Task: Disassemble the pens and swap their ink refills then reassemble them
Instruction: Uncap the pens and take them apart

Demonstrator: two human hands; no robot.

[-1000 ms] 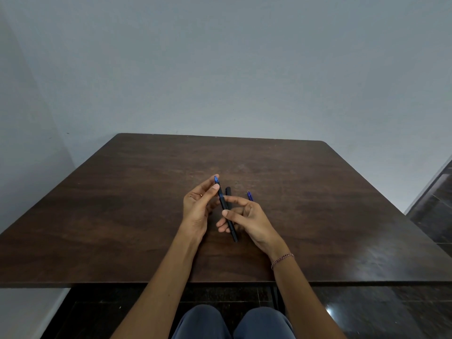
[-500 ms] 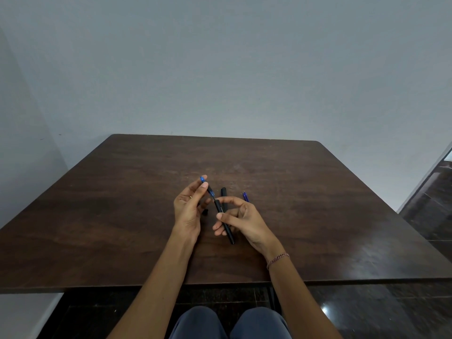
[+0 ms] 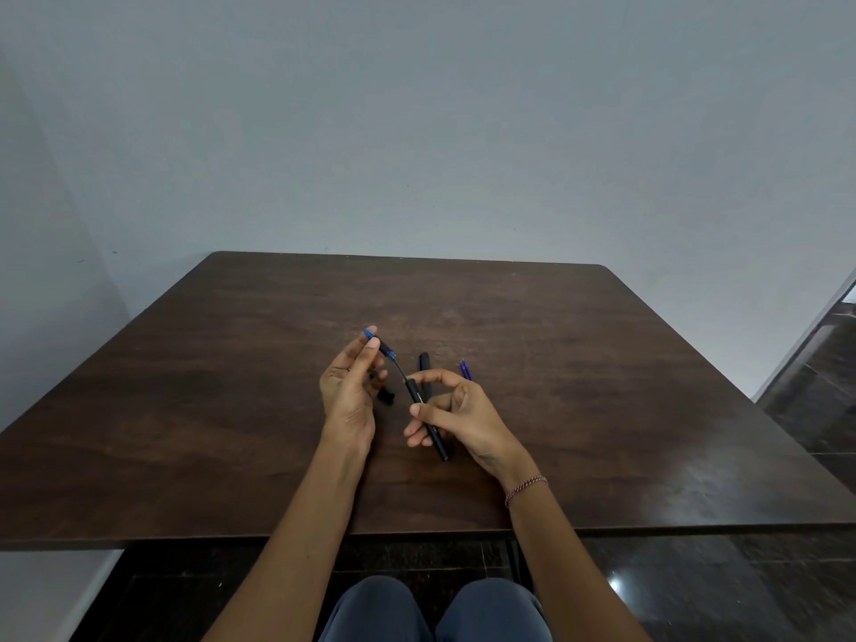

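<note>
the step in hand looks like drawing the refill (image 3: 398,370) out of a pen. the left hand (image 3: 347,391) pinches its blue-tipped end, and the right hand (image 3: 463,419) is curled round the black barrel (image 3: 413,392), mid-table (image 3: 602,363). the barrel runs near-right to far-left, mouth towards the left hand. next calls for a straight pull along that line, since the thin refill bows slightly.
</note>
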